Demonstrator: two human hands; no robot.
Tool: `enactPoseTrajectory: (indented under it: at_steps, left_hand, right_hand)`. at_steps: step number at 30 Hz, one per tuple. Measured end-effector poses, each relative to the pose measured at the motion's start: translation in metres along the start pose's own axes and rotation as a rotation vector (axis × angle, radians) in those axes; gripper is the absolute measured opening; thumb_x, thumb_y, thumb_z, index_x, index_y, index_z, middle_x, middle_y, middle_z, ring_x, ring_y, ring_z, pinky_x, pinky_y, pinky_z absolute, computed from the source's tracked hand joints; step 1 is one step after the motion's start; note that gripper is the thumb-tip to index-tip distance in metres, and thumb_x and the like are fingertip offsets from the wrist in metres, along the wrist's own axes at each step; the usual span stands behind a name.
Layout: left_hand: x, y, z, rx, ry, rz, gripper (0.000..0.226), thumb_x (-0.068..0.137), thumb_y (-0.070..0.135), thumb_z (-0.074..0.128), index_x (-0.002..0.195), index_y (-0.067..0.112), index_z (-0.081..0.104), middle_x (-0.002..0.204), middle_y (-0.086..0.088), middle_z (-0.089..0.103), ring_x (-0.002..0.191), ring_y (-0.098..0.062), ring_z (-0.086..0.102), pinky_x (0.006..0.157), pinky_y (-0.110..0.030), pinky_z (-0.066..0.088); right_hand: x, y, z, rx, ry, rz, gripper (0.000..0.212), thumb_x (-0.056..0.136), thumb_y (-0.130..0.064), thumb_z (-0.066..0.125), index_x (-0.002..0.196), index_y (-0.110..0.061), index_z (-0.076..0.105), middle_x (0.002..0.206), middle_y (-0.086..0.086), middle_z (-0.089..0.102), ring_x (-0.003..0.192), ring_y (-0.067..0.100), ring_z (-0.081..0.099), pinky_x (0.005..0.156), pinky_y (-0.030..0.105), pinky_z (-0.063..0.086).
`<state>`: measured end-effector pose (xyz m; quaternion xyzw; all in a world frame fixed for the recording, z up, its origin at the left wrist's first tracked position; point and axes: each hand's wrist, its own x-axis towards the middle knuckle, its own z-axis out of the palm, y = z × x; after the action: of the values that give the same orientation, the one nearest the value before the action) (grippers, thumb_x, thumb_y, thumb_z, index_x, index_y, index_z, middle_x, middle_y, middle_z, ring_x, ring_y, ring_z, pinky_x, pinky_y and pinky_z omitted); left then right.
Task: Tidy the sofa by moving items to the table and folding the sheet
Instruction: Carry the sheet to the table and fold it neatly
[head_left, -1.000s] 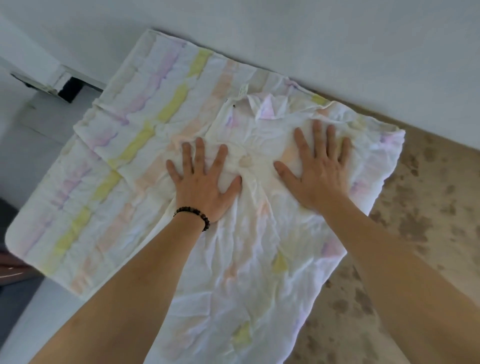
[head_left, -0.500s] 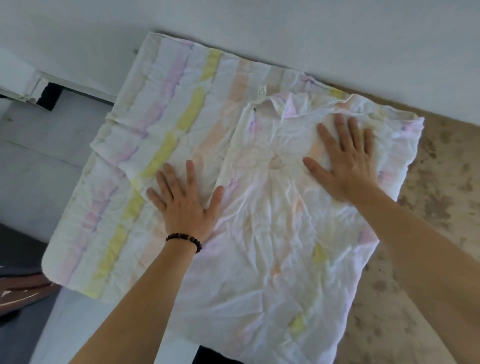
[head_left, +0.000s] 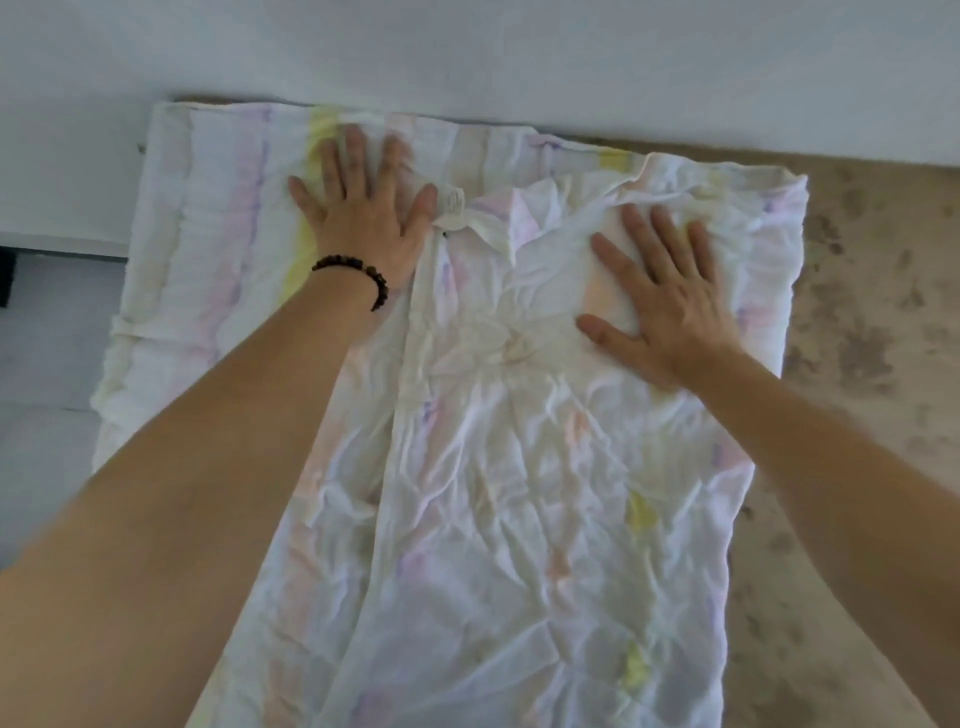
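The white, crumpled cotton sheet with pastel pink, yellow and lilac stripes (head_left: 519, 467) lies on a mottled brown surface (head_left: 872, 364), against a pale wall beyond the fingertips. The left hand (head_left: 363, 208) and right hand (head_left: 660, 291) press flat on it, fingers (head_left: 675, 234) spread apart, gripping nothing. Smoothing probably works best with palms sweeping outward from the folded layer's edge between the hands, keeping edges aligned. Its long axis runs from the wall back toward the person.

Soft even daylight, slight motion blur
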<state>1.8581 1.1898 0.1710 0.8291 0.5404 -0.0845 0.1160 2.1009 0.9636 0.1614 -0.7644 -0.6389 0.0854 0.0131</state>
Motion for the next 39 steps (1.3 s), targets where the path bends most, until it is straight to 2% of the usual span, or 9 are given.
enactPoseTrajectory:
  at_steps: [4,7,11,14,19,22,25,30,39]
  left_hand:
    - [0.0,0.016,-0.002,-0.156,0.204,0.013,0.076,0.094,0.068,0.014,0.152,0.021,0.03,0.163,-0.013,0.016,0.15,-0.033,0.009,0.117,-0.062,0.003]
    - [-0.022,0.033,-0.001,-0.117,0.401,0.418,0.071,0.089,0.073,0.042,0.129,0.017,0.058,0.143,-0.016,0.046,0.138,-0.036,0.036,0.111,-0.063,0.02]
    - [-0.019,0.052,0.0,-0.157,0.546,0.517,0.025,0.093,0.035,0.061,0.094,0.013,0.073,0.115,-0.018,0.063,0.114,-0.041,0.054,0.096,-0.049,0.038]
    - [0.0,0.066,-0.017,-0.29,0.635,0.124,0.032,0.095,0.038,0.054,0.094,0.011,0.07,0.101,-0.018,0.062,0.094,-0.038,0.057,0.079,-0.037,0.039]
    - [0.027,0.067,-0.03,-0.331,0.506,-0.264,0.035,0.095,0.041,0.05,0.119,0.018,0.059,0.116,-0.005,0.058,0.106,-0.022,0.053,0.077,-0.034,0.048]
    - [-0.008,0.077,-0.022,-0.291,0.571,0.056,0.034,0.095,0.038,0.045,0.111,0.014,0.063,0.109,-0.012,0.061,0.1,-0.029,0.056,0.076,-0.038,0.044]
    - [-0.036,0.079,0.004,0.016,0.23,0.34,0.054,0.098,0.053,0.034,0.14,0.022,0.047,0.149,-0.013,0.041,0.136,-0.032,0.038,0.106,-0.051,0.032]
    - [-0.034,0.063,0.024,0.107,0.106,0.285,0.076,0.094,0.073,0.015,0.156,0.03,0.011,0.165,-0.009,-0.002,0.152,-0.029,-0.002,0.117,-0.063,0.0]
    - [-0.016,0.064,0.021,0.156,0.124,0.285,0.088,0.083,0.086,0.007,0.155,0.035,0.004,0.165,-0.009,-0.002,0.151,-0.033,-0.005,0.116,-0.064,0.0]
  right_hand:
    - [0.0,0.002,0.001,0.004,0.005,-0.003,0.083,0.089,-0.08,0.022,0.159,-0.036,0.013,0.169,0.004,0.002,0.155,0.028,-0.001,0.122,0.057,0.006]
    - [-0.001,0.003,0.003,-0.016,-0.003,0.001,0.084,0.089,-0.08,0.022,0.159,-0.036,0.01,0.169,0.004,0.001,0.155,0.027,-0.003,0.122,0.057,0.006]
    - [0.0,0.003,0.003,-0.019,0.005,-0.01,0.084,0.09,-0.08,0.023,0.16,-0.035,0.01,0.169,0.004,0.001,0.155,0.027,-0.003,0.123,0.056,0.004]
    - [-0.001,0.004,0.004,-0.02,-0.003,-0.01,0.085,0.089,-0.081,0.021,0.16,-0.035,0.008,0.169,0.004,-0.001,0.155,0.027,-0.004,0.123,0.056,0.004]
    - [-0.001,0.002,0.003,-0.032,-0.02,-0.025,0.087,0.089,-0.082,0.018,0.16,-0.033,0.004,0.169,0.006,-0.003,0.155,0.027,-0.005,0.122,0.057,0.004]
    - [-0.001,0.002,0.0,-0.029,-0.028,-0.028,0.089,0.089,-0.082,0.016,0.16,-0.03,0.005,0.168,0.007,-0.004,0.155,0.028,-0.005,0.122,0.057,0.003]
    - [-0.002,0.001,-0.006,0.02,-0.03,-0.046,0.088,0.091,-0.079,0.02,0.161,-0.025,0.01,0.168,0.012,-0.001,0.155,0.03,-0.002,0.123,0.056,0.002]
    - [-0.001,0.032,-0.025,0.155,0.405,0.157,0.045,0.105,-0.035,0.04,0.143,-0.013,0.053,0.154,0.018,0.039,0.144,0.038,0.034,0.118,0.054,0.023]
    - [0.044,0.124,-0.06,0.039,0.202,0.659,0.039,0.102,-0.038,0.041,0.121,-0.01,0.059,0.13,0.019,0.053,0.121,0.038,0.047,0.098,0.048,0.038]
